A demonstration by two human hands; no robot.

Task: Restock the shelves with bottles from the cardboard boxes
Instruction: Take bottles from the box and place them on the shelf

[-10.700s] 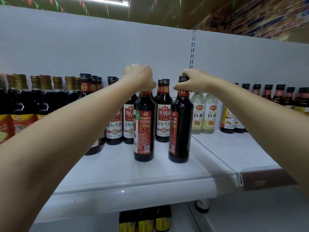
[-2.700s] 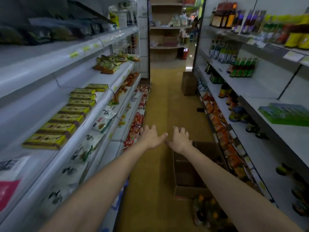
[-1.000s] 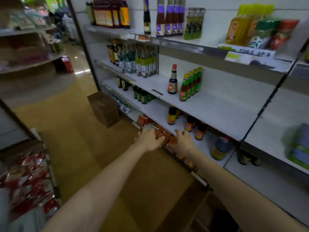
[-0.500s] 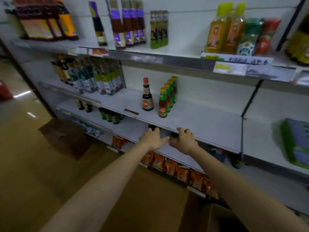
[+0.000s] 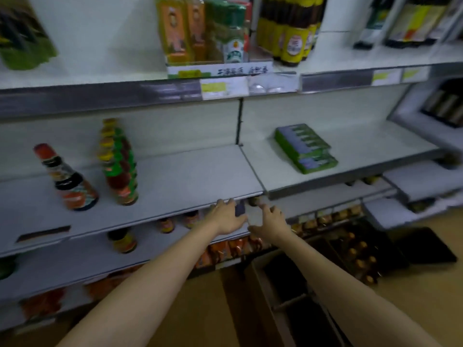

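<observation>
My left hand (image 5: 226, 217) and my right hand (image 5: 271, 221) are stretched out side by side in front of the white middle shelf (image 5: 190, 176), fingers apart and holding nothing. An open cardboard box (image 5: 290, 304) sits on the floor below my right arm; its inside is dark. A second open box with several gold-capped dark bottles (image 5: 360, 254) stands on the floor to its right. On the middle shelf stand a red-capped dark bottle (image 5: 67, 179) and a row of green-labelled bottles (image 5: 117, 161).
A green flat pack (image 5: 304, 147) lies on the right shelf section. Oil and sauce bottles (image 5: 225, 28) fill the top shelf. Small jars (image 5: 122, 240) stand on the lower shelf, orange packets (image 5: 225, 249) below them. A dark flat tray (image 5: 426, 246) lies on the floor at right.
The view has swung right along the shelving and is blurred with motion. Both empty hands stay stretched out together. The floor boxes have come into view at lower right.
</observation>
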